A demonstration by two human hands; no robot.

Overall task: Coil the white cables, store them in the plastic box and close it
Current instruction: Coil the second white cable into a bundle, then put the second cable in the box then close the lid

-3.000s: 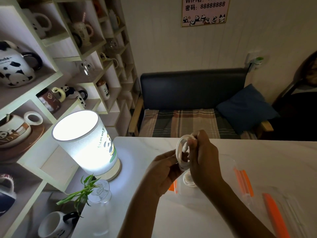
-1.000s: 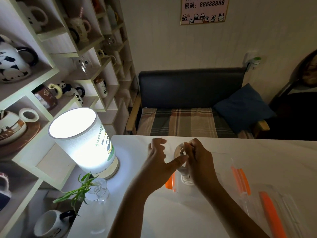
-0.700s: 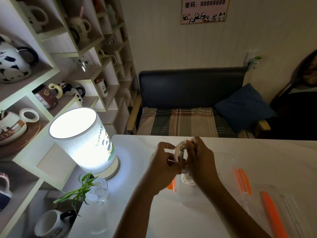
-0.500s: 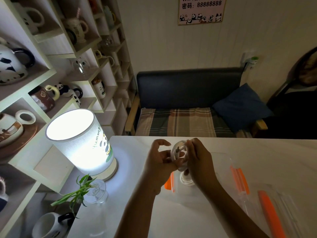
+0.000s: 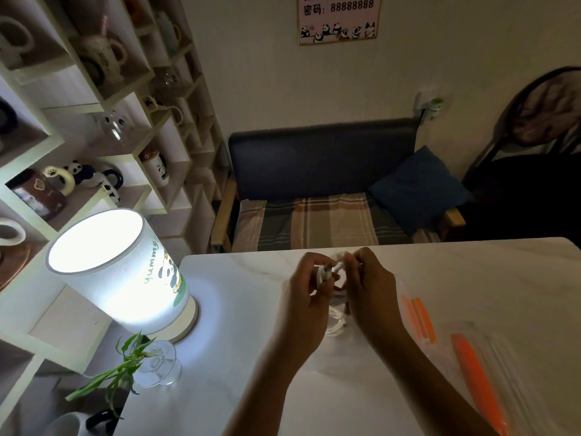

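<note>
White cable [image 5: 329, 272], wound into a small coil, sits pinched between both hands above the marble-patterned table [image 5: 239, 287]. The left hand [image 5: 306, 297] holds the coil's near-left side, its grip narrow, thumb and curled fingers closed on the loops. The right hand [image 5: 367, 287] closes on the coil's right and far edge, fingertips bent over the top strand; its grip is likewise narrow and holding the cable. The coil lies between the two grips, raised off the table, with what looks like a plug end showing at its middle.

Below the hands, a second white cable [image 5: 336, 324] lies coiled inside the clear plastic box [image 5: 405, 313], which stands on the table with orange clips on its right side. To the right of the box, its clear lid [image 5: 490, 366] with a long orange strip lies flat on the table, apart from the box.

A lit cylindrical lamp [image 5: 125, 272] with a panda print stands at the table's left edge, and a glass vase [image 5: 157, 363] with green shoots stands just in front of it. Shelves [image 5: 94, 105] of mugs fill the left wall; a dark bench [image 5: 320, 190] with a checked cushion stands beyond the table.
</note>
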